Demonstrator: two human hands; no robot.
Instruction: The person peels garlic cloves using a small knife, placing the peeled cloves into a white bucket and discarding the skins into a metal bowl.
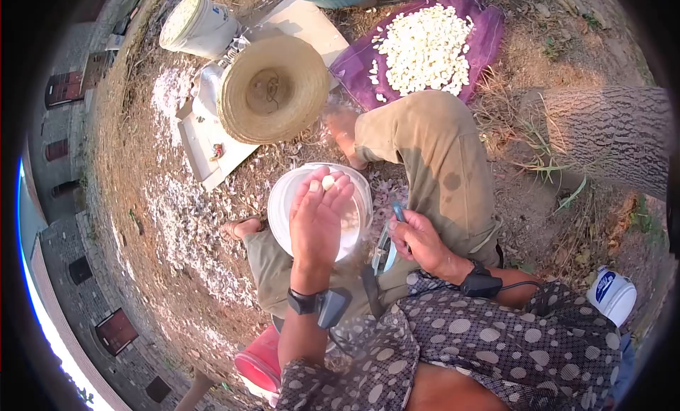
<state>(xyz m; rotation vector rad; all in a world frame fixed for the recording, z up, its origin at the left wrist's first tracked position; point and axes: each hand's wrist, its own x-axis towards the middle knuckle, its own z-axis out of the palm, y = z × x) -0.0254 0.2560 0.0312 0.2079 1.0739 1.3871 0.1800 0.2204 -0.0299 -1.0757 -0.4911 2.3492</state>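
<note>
Nearest, a red stool (258, 361) sits under the person. The left hand (316, 223) is held flat above a white bowl (283, 205) on the lap, fingers (312, 191) stretched open, with a garlic clove (328, 183) lying loose at the fingertips. Just beside the bowl, the right hand (419, 242) has its fingers closed around a knife (392, 241) with a blue handle. Papery peels (177, 212) litter the ground. Farther off lie a straw hat (273, 88), a purple cloth (489, 35) heaped with peeled cloves (425, 49), and a white bucket (198, 25).
</note>
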